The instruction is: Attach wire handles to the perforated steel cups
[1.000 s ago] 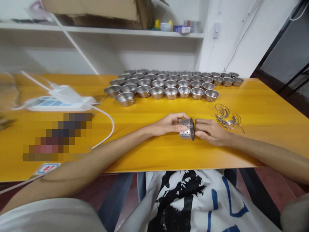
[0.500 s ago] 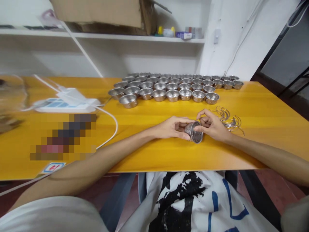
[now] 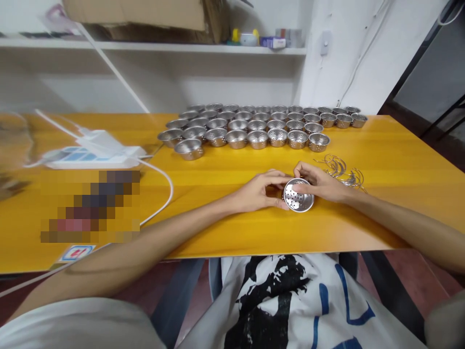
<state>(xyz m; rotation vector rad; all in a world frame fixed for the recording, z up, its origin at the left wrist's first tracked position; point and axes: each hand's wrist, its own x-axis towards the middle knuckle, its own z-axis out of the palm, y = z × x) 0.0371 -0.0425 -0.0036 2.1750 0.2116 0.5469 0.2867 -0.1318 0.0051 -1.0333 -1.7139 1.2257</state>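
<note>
A small perforated metal strainer cup (image 3: 299,198) is tilted with its mouth toward me, above the front part of the table. My left hand (image 3: 259,191) grips it from the left, thumb low and fingers along the upper side. At the right rim my right hand (image 3: 319,183) has its thumb reaching over the cup's opening, with curled fingers behind the rim. Whether those fingers also pinch a wire is hidden. Just beyond the right hand lies a loose pile of thin curved metal wires (image 3: 349,177).
Several rows of similar strainer cups (image 3: 257,139) stand along the table's back. To the left are a white power strip (image 3: 98,157), its white cable (image 3: 170,186) and a blurred-out item (image 3: 94,203). A shelf (image 3: 152,47) with a cardboard box (image 3: 145,14) rises behind.
The cup has turned so that its mouth and perforated bottom face me more, and it has shifted slightly right. Both hands stay on it. The camera view has moved a little.
</note>
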